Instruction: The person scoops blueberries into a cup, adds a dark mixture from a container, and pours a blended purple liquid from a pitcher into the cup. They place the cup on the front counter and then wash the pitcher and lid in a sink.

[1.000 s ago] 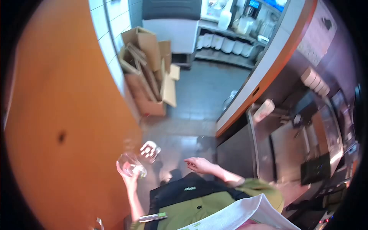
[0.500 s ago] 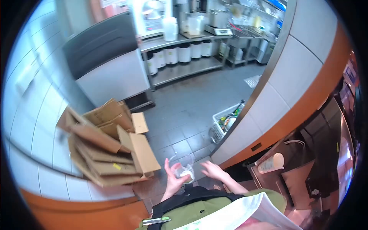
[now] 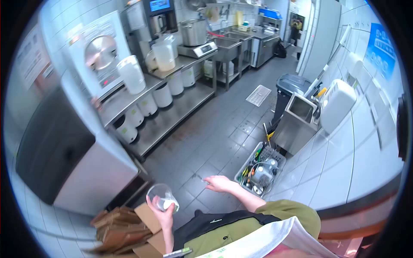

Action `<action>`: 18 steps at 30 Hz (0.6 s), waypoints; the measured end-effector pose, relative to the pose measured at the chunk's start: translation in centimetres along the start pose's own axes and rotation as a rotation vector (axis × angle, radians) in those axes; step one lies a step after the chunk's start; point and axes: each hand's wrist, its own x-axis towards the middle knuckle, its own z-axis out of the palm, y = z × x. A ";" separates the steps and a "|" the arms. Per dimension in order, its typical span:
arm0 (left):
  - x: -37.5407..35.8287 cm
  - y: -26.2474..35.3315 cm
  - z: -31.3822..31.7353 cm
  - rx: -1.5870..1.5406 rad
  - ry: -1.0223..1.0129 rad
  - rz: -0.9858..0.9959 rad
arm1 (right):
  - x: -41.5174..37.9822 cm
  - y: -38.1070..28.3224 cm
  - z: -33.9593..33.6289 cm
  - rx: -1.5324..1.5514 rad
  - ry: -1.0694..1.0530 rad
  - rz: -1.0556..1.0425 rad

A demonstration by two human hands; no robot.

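My left hand (image 3: 161, 211) is wrapped around a clear plastic cup (image 3: 157, 191), held low in front of me and tilted. Something white lies at the bottom of the cup; what it is cannot be made out. My right hand (image 3: 218, 183) reaches forward over the floor, to the right of the cup and apart from it. Its fingers are loosely stretched and slightly bent, with no object plainly in them. Below my left hand lie flattened cardboard boxes (image 3: 124, 228).
A steel shelf table (image 3: 172, 124) along the left bears white pitchers (image 3: 131, 74), a scale (image 3: 204, 50) and a large pot (image 3: 193, 32). On the right stand a basket of tools (image 3: 260, 170), a steel bin (image 3: 297, 122) and a dark bin (image 3: 292, 84). Sinks (image 3: 226, 42) lie farther back.
My view has swung right and moved past the wall corner into the kitchen. The cup stays in my left hand. My right hand has stretched out farther forward.
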 end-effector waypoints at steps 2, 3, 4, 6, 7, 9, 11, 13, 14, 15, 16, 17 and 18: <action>9.0 0.9 5.6 0.056 -0.165 0.047 | 1.9 4.5 -4.1 0.053 0.140 0.133; 13.1 1.3 9.3 0.039 -0.261 0.050 | 2.2 6.9 -5.9 0.161 0.249 0.218; 17.0 2.1 13.3 0.063 -0.384 0.086 | 1.9 8.6 -8.1 0.294 0.336 0.344; 22.9 3.1 21.6 0.128 -0.609 0.149 | 1.7 13.7 -11.4 0.425 0.497 0.542; 24.9 3.2 26.1 0.035 -0.718 0.156 | 1.6 16.7 -12.0 0.420 0.568 0.621; 28.3 2.4 34.3 0.052 -0.915 0.240 | 2.7 23.6 -13.4 0.397 0.604 0.743; 29.8 1.2 41.6 0.019 -1.047 0.240 | 5.7 29.8 -14.9 0.377 0.608 0.746; 31.3 0.7 47.6 0.000 -1.098 0.091 | 10.5 33.3 -20.0 0.257 0.470 0.695; 32.7 -1.2 50.3 -0.013 -1.072 0.073 | 13.1 34.4 -22.8 0.219 0.416 0.662; 34.5 -1.1 52.6 -0.014 -1.029 0.033 | 15.8 35.5 -25.7 0.307 0.417 0.605; 36.2 -0.7 54.7 -0.021 -0.984 -0.008 | 18.0 36.6 -28.4 0.389 0.416 0.551; 38.1 -0.9 56.9 -0.034 -0.938 -0.051 | 20.1 38.2 -31.0 0.464 0.413 0.497; 40.5 -1.6 58.8 -0.013 -0.875 -0.021 | 22.0 40.1 -33.3 0.480 0.367 0.458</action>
